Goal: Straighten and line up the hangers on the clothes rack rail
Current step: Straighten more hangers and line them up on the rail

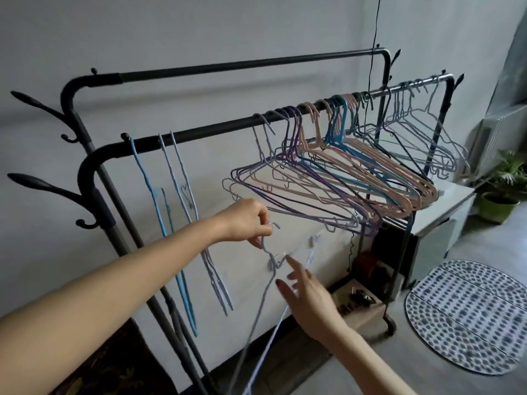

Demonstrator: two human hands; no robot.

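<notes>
A black clothes rack has a near rail [216,129] and a higher far rail [256,65]. On the near rail's left part hang a blue hanger [159,209] and two lilac hangers [188,201], edge-on. A crowded bunch of hangers [336,178], purple, pink, teal and grey, slants along the rail's right half. My left hand [246,220] pinches the hook of a pale lilac hanger [269,280] held below the rail, off it. My right hand [309,295] is open, fingers spread, touching that hanger's shoulder.
Coat hooks [42,189] stick out from the rack's left post. A white cabinet [439,220] stands behind the rack's right end, a potted plant [502,189] beyond it. A dotted oval mat [467,315] lies on the floor at right. Small items sit on the rack's base [356,300].
</notes>
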